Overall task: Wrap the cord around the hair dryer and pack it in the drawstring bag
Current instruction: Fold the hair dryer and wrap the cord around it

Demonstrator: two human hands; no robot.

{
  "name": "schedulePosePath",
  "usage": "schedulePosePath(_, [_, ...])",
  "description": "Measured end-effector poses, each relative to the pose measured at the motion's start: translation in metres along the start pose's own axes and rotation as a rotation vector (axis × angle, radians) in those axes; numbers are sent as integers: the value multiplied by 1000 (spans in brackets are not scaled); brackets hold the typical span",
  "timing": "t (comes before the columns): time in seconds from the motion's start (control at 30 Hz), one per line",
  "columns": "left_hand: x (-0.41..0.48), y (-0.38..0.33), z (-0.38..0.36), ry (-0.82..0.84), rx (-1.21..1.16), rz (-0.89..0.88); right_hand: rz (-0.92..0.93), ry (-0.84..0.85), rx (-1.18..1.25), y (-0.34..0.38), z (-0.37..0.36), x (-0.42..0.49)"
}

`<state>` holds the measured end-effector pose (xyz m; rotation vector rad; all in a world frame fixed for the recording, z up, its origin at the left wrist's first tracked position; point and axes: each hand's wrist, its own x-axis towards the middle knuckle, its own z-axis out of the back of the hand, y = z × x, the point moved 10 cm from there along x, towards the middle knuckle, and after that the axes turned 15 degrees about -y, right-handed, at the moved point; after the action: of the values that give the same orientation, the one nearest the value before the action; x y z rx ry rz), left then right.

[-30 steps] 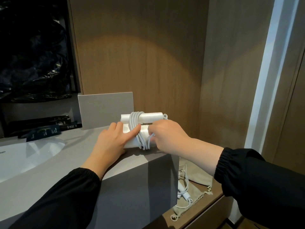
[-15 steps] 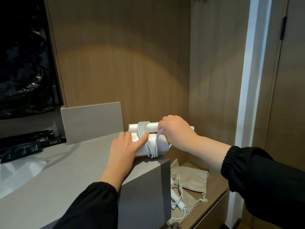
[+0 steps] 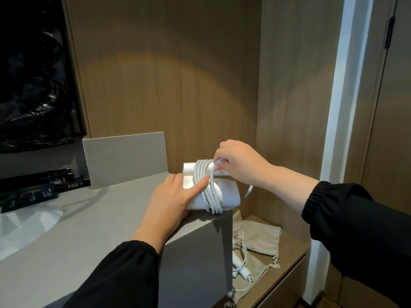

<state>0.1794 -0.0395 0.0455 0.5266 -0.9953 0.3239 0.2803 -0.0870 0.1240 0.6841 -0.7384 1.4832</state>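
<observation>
Dim indoor light, with a warm arc glowing across the wood wall (image 3: pixel 169 85), a bright white door frame (image 3: pixel 338 107) at right, and wide-angle bending at the edges.

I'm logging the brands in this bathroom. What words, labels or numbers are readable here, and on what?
No text can be read for certain.
Dark packets on the counter at left: pale print, too small and blurred to read.
Hair dryer, cord and drawstring bag: no visible lettering.
</observation>
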Motion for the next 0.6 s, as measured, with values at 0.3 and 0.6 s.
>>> schedulePosePath(0.3, [4, -11, 10, -37, -52, -69, -81, -28, 35, -14, 7, 7])
schedulePosePath(0.6, [2, -9, 7, -22, -49, -69, -289, -61, 183, -31, -6, -1])
